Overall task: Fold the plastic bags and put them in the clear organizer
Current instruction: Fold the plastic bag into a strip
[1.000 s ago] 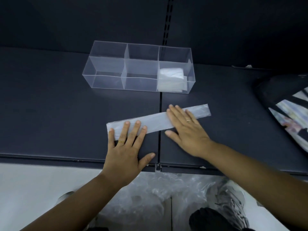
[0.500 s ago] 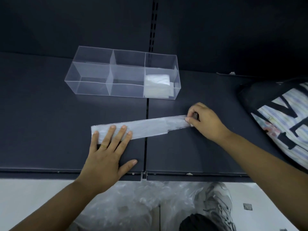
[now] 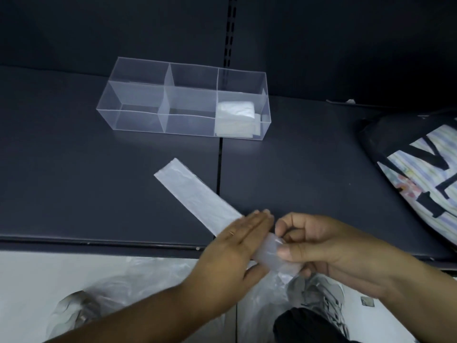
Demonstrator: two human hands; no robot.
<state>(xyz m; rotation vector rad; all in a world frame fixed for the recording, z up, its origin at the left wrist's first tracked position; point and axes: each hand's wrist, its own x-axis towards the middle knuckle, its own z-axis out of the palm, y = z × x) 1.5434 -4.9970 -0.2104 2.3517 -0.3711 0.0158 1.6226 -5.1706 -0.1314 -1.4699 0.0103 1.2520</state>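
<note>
Nearer than the clear organizer [image 3: 138, 122], the folded bag strip [image 3: 197, 194] loses its near end under the left hand [image 3: 237, 241]. That hand is smeared by blur, so the lie of its fingers [image 3: 257, 220] is unclear. How the strip runs on to the pinching right hand [image 3: 319, 243] cannot be told. In the organizer's right compartment, the folded bags [image 3: 235, 115] cannot be counted. Far right of the organizer, a printed bag [image 3: 420, 174] is cut by the picture's edge, and a pale scrap [image 3: 350, 101] is too small to identify.
</note>
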